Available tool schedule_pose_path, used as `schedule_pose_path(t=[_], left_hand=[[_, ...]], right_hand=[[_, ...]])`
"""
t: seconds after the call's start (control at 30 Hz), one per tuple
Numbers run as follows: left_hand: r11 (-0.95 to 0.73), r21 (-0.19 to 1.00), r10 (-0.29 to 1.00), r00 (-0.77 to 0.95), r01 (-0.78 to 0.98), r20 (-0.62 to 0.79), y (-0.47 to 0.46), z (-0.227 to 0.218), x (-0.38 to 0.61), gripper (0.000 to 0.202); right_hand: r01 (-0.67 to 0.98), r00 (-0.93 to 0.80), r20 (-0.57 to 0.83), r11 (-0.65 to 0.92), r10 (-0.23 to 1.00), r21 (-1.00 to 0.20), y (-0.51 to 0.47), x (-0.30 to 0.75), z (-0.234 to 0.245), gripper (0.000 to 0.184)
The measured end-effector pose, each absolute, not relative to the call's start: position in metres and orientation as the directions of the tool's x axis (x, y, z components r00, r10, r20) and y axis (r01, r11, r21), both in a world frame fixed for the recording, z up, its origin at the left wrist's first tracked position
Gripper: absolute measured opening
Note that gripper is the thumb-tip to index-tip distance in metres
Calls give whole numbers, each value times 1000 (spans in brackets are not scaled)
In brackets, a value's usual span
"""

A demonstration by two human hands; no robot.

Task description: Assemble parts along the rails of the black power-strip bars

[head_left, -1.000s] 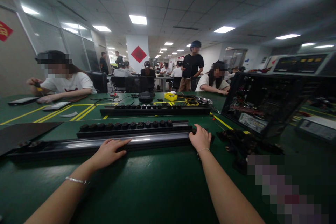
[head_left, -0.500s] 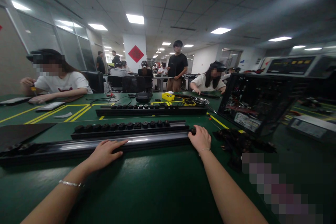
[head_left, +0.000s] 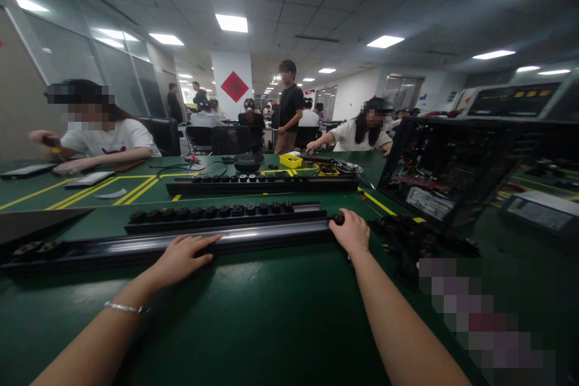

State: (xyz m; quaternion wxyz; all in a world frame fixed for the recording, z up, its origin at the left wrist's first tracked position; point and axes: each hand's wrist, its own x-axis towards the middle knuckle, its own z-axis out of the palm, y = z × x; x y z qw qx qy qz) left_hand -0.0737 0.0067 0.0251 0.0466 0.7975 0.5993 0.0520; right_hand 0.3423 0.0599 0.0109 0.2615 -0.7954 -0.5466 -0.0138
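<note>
From my end I see one broad green table top [head_left: 253, 325], with one open black computer case [head_left: 395, 155] standing on the right. Across the near side lies a long straight black rail [head_left: 271, 232], its glossy grey channel catching the light. Beyond it lie a shorter far rail [head_left: 262, 188] and middle rail [head_left: 226, 225], both black: three altogether. My left hand [head_left: 183, 259] rests around the near rail's middle, fingers loosely apart. My right hand [head_left: 351, 231] curls at its right end by one small round black piece [head_left: 337, 218]; I cannot tell whether the fingers grip it. Two dark round pieces [head_left: 28, 249] sit at the left end; about twelve line the middle rail.
</note>
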Motion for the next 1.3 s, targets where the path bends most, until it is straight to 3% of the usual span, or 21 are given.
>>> schedule_pose_path(t=[0.23,0.47,0.83,1.07,1.3], left_hand=[[-283,134,959,282,950,29,8,24,-75,52],[-300,158,954,297,941,45,9,20,-78,52],[-286,159,958,285,945,35,8,22,-76,52],[-284,171,959,283,943,35,7,23,-75,51],[-272,168,962,274,948,12,4,27,-72,51]], right_hand=[[871,411,306,-271,858,-410,63,348,8,55],[816,447,297,-248,844,-523,65,363,9,44],[767,450,271,-213,851,-605,66,367,9,43],[729,481,332,-160,811,-665,69,373,4,47],[680,555,290,-224,780,-698,66,374,5,50]])
